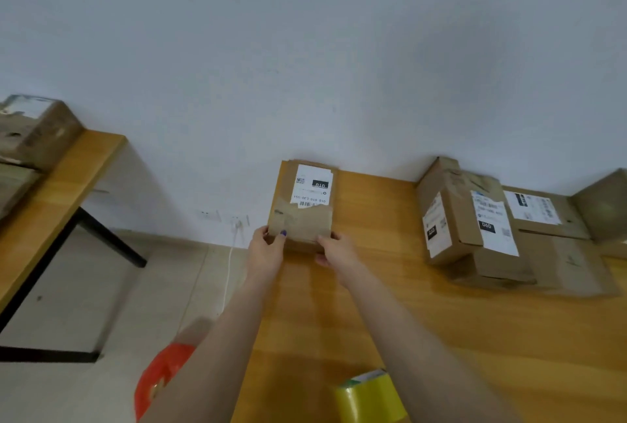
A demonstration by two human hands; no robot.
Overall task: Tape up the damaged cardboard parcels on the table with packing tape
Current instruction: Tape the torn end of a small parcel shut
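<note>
Small parcel (305,209) sits at far left corner of table (390,293), far end against wall (305,49), left side along table's left edge. Bare wood stretches between it and parcel stack (475,229) at far right. Yellow tape roll (369,395) lies at near edge. Left hand (268,248) grasps parcel's near left corner, thumb on top. Right hand (334,251) grasps near right corner.

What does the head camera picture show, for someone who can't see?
The left hand and right hand grip the near end of a torn cardboard parcel at the wooden table. More labelled parcels are stacked to the right; a yellow tape roll sits nearest the camera.
</note>
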